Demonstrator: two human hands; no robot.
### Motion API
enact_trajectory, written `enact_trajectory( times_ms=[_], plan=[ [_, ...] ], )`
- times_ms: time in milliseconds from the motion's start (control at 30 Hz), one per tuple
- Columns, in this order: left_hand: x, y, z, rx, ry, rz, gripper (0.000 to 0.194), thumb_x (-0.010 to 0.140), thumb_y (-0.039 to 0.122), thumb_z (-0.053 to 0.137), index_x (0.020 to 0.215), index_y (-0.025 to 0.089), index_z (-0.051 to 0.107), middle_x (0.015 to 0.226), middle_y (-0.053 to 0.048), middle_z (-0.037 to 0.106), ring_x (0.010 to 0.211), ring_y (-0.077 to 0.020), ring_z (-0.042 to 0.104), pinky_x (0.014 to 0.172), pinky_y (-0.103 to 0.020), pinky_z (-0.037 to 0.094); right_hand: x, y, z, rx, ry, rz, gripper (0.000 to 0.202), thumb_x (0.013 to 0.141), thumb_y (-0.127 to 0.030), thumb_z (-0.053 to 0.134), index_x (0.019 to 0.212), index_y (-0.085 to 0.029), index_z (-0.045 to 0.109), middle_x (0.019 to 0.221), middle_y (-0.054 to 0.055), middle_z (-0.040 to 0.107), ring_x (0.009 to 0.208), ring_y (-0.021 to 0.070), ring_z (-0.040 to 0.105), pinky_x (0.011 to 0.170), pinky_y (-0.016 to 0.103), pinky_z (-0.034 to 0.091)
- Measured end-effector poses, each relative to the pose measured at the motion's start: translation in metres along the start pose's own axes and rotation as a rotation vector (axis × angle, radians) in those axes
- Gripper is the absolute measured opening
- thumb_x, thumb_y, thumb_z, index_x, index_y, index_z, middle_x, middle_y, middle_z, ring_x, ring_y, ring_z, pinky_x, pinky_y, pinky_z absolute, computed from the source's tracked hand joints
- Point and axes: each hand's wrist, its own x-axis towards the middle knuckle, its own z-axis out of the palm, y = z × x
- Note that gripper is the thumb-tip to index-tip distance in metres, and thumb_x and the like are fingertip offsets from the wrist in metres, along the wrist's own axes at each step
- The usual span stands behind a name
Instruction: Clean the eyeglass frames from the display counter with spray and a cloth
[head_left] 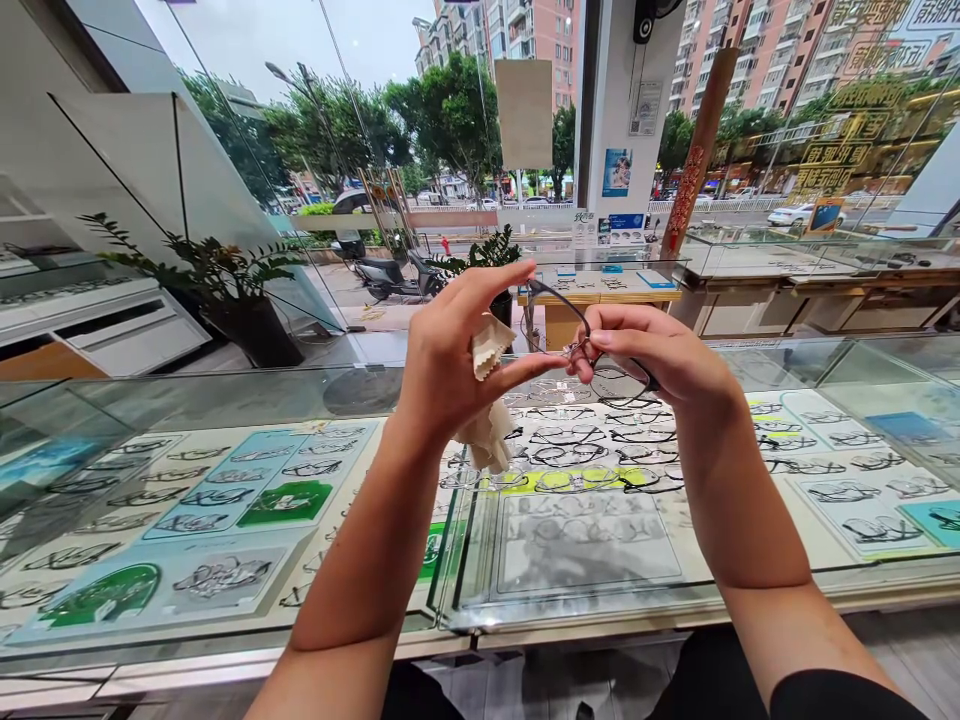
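Dark-rimmed eyeglasses (559, 292) are held up above a glass display counter (360, 612). My left hand (457, 345) has a beige cloth (491, 435) with a zigzag edge tucked against its palm. The thumb and index finger of that hand are spread, their tips touching the frame of the glasses at the top and near the bridge. My right hand (652, 350) pinches the glasses between thumb and fingers around the middle of the frame. One lens lies partly behind the right fingers.
Rows of eyeglasses (566, 455) lie inside the counter, with green trays (286, 503) among them on the left. Beyond stand a potted plant (240, 280), another display case (795, 262) and a leaning brown post (697, 150). Large windows face a street with a parked scooter (394, 275).
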Motion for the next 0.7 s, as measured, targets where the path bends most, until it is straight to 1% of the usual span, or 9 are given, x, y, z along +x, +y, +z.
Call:
enact_trajectory(
  times_ms=[100, 167, 200, 267, 367, 433, 500, 600, 700],
  plan=[
    [0.0, 0.004, 0.0, 0.003, -0.001, -0.015, 0.072, 0.064, 0.05, 0.102, 0.126, 0.025, 0.077, 0.127, -0.012, 0.075, 0.122, -0.0328, 0.066, 0.104, -0.042, 0.055, -0.001, -0.002, 0.001, -0.032, 0.004, -0.011, 0.023, 0.097, -0.04, 0.073, 0.082, -0.023, 0.066, 0.079, 0.002, 0.07, 0.081, 0.0201, 0.068, 0.087, 0.038, 0.054],
    [-0.001, 0.007, 0.0, -0.002, -0.001, -0.03, 0.067, 0.066, 0.051, 0.1, 0.124, 0.026, 0.077, 0.127, -0.011, 0.075, 0.121, -0.0323, 0.066, 0.101, -0.041, 0.056, -0.001, -0.004, 0.003, -0.093, 0.046, -0.039, 0.026, 0.098, -0.043, 0.072, 0.083, -0.023, 0.068, 0.082, 0.003, 0.071, 0.084, 0.0204, 0.069, 0.089, 0.038, 0.055],
    [-0.001, 0.008, 0.0, -0.003, 0.011, -0.037, 0.065, 0.067, 0.05, 0.1, 0.123, 0.027, 0.077, 0.128, -0.011, 0.075, 0.121, -0.0325, 0.066, 0.1, -0.04, 0.056, -0.001, -0.004, 0.004, -0.132, 0.094, -0.072, 0.027, 0.099, -0.046, 0.071, 0.084, -0.023, 0.069, 0.086, 0.004, 0.072, 0.087, 0.0207, 0.069, 0.091, 0.038, 0.055],
    [-0.002, 0.008, 0.001, 0.001, 0.08, -0.051, 0.065, 0.066, 0.049, 0.101, 0.123, 0.029, 0.077, 0.129, -0.01, 0.074, 0.123, -0.0335, 0.065, 0.098, -0.041, 0.056, -0.002, -0.006, 0.005, -0.211, 0.242, -0.17, 0.029, 0.101, -0.05, 0.067, 0.09, -0.023, 0.07, 0.095, 0.005, 0.072, 0.097, 0.0217, 0.069, 0.096, 0.039, 0.055],
    [-0.004, 0.006, 0.0, 0.031, 0.26, -0.042, 0.066, 0.067, 0.049, 0.1, 0.125, 0.03, 0.075, 0.128, -0.008, 0.074, 0.128, -0.0356, 0.063, 0.097, -0.043, 0.056, -0.005, -0.009, 0.008, -0.336, 0.49, -0.326, 0.029, 0.101, -0.054, 0.065, 0.102, -0.026, 0.07, 0.11, 0.006, 0.072, 0.112, 0.024, 0.067, 0.104, 0.04, 0.053],
    [-0.005, 0.005, -0.001, 0.081, 0.357, -0.014, 0.063, 0.072, 0.052, 0.097, 0.126, 0.03, 0.074, 0.126, -0.006, 0.074, 0.127, -0.0363, 0.063, 0.1, -0.047, 0.055, -0.008, -0.011, 0.01, -0.457, 0.591, -0.397, 0.031, 0.099, -0.055, 0.067, 0.112, -0.027, 0.069, 0.119, 0.007, 0.071, 0.119, 0.0261, 0.066, 0.107, 0.043, 0.052],
    [-0.005, 0.006, -0.002, 0.16, 0.411, 0.007, 0.059, 0.076, 0.055, 0.094, 0.126, 0.03, 0.072, 0.123, -0.005, 0.075, 0.122, -0.0348, 0.067, 0.101, -0.049, 0.055, -0.011, -0.013, 0.012, -0.612, 0.619, -0.456, 0.039, 0.095, -0.054, 0.074, 0.121, -0.026, 0.068, 0.127, 0.009, 0.071, 0.122, 0.0286, 0.066, 0.109, 0.047, 0.051],
    [-0.004, 0.01, -0.003, 0.282, 0.44, -0.006, 0.055, 0.08, 0.058, 0.09, 0.123, 0.03, 0.072, 0.117, -0.004, 0.075, 0.113, -0.031, 0.072, 0.1, -0.05, 0.057, -0.012, -0.012, 0.015, -0.822, 0.612, -0.515, 0.052, 0.087, -0.054, 0.082, 0.128, -0.027, 0.067, 0.131, 0.01, 0.072, 0.117, 0.0299, 0.069, 0.107, 0.052, 0.054],
    [-0.003, 0.013, -0.002, 0.325, 0.44, -0.039, 0.052, 0.081, 0.059, 0.088, 0.123, 0.032, 0.071, 0.118, -0.003, 0.075, 0.112, -0.0299, 0.073, 0.098, -0.049, 0.059, -0.011, -0.008, 0.019, -0.902, 0.662, -0.507, 0.052, 0.087, -0.056, 0.082, 0.13, -0.031, 0.067, 0.128, 0.008, 0.074, 0.111, 0.03, 0.071, 0.102, 0.052, 0.057]
  ],
)
